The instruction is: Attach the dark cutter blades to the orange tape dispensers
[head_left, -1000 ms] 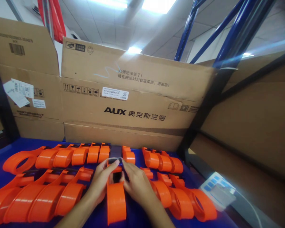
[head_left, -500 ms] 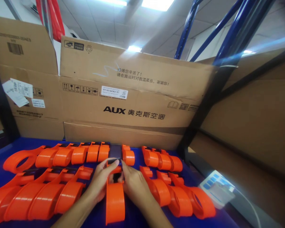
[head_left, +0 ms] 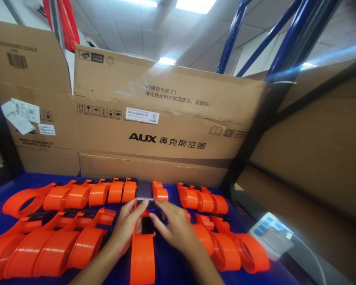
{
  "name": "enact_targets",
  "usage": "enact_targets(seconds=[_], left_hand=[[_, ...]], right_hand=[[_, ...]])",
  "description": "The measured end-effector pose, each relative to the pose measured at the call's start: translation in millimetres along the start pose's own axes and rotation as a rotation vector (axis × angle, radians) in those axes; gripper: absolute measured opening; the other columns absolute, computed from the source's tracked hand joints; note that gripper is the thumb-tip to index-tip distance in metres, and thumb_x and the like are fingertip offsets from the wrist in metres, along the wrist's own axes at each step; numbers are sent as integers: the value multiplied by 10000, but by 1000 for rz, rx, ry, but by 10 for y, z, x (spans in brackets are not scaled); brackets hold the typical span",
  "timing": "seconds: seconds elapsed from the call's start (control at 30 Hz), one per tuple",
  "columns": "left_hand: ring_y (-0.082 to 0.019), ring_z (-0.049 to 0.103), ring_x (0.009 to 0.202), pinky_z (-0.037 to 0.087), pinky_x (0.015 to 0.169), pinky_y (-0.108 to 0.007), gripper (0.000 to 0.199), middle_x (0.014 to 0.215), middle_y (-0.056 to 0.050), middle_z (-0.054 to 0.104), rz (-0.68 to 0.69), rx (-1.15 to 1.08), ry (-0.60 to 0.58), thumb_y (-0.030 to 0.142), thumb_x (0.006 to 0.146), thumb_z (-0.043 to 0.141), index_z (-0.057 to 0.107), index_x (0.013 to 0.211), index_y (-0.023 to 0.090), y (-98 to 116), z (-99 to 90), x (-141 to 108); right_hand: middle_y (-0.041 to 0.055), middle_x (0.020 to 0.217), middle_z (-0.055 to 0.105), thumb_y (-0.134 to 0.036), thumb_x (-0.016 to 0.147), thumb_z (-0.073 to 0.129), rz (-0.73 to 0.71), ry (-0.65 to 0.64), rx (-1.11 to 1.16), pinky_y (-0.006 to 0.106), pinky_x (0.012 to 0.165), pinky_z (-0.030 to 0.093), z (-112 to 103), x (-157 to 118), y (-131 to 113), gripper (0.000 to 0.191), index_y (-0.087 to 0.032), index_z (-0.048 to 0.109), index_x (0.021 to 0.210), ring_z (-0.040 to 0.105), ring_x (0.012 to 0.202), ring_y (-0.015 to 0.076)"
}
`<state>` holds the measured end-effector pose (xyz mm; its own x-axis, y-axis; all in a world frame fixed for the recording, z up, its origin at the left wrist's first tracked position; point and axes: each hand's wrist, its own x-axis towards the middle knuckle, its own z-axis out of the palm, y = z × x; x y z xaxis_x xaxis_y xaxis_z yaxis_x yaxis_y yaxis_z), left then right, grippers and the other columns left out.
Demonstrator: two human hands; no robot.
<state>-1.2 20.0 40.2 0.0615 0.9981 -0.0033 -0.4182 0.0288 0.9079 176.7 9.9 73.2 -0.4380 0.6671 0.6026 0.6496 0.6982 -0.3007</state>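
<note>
In the centre of the head view is an orange plastic piece (head_left: 142, 259) with a wide, ring-like lower part. My left hand (head_left: 127, 227) is closed on its upper end, thumb laid over the top near a shiny dark edge. My right hand (head_left: 173, 225) is at the right side of this piece, thumb and fingers apart; whether a fingertip touches it I cannot tell. Just beyond my fingertips shows a dark, flat rectangular piece (head_left: 144, 189). The far sides of the fingers are hidden.
Several similar orange pieces (head_left: 55, 251) lie in two rows on the blue surface (head_left: 172, 273), left and right of my hands. Cardboard (head_left: 166, 166) stands along the back. A white device (head_left: 271, 235) with a cable sits at right, beside a dark rack post (head_left: 246, 148).
My right hand has loosened from the orange piece and shifted slightly right, its thumb and fingers spreading. The piece has dropped slightly lower in view. My left hand keeps its grip.
</note>
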Motion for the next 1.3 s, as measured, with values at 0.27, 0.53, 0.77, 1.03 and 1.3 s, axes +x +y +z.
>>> enact_targets(seconds=[0.27, 0.53, 0.77, 1.03, 1.3], left_hand=[[-62, 333, 314, 257, 365, -185, 383, 395, 111, 398, 99, 74, -46, 553, 829, 754, 656, 863, 185, -14, 1, -38], [-65, 338, 320, 220, 356, -189, 383, 392, 94, 427, 127, 100, -48, 549, 858, 726, 681, 883, 170, 15, 15, -75], [-51, 317, 301, 199, 341, -205, 390, 468, 29, 585, 101, 0, -77, 550, 843, 723, 667, 802, 166, 84, 21, -96], [-57, 350, 327, 226, 357, -194, 358, 443, 59, 530, 105, 4, 13, 512, 833, 751, 647, 805, 171, 117, 44, -112], [-61, 334, 326, 217, 363, -203, 371, 419, 95, 443, 87, -13, 49, 521, 803, 780, 608, 790, 192, 106, 30, -101]], right_hand=[[80, 922, 728, -187, 967, 525, 62, 28, 64, 297, 687, 534, 86, -3, -60, 291, -178, 605, 1247, 676, 746, 202], [82, 1006, 745, -184, 976, 498, 74, 15, 166, 295, 741, 549, 9, 7, -168, 298, -202, 605, 1253, 701, 830, 209], [22, 699, 662, -322, 1083, 334, 267, 200, 353, 240, 522, 480, -5, -17, -108, 378, -210, 631, 877, 622, 547, 153], [57, 867, 717, -190, 953, 497, 276, 148, 172, 277, 697, 516, 49, 92, -65, 199, -207, 677, 872, 676, 786, 206], [39, 795, 766, -149, 915, 552, 404, 30, 115, 281, 615, 497, 218, -2, -8, 219, -202, 722, 1042, 704, 671, 219]])
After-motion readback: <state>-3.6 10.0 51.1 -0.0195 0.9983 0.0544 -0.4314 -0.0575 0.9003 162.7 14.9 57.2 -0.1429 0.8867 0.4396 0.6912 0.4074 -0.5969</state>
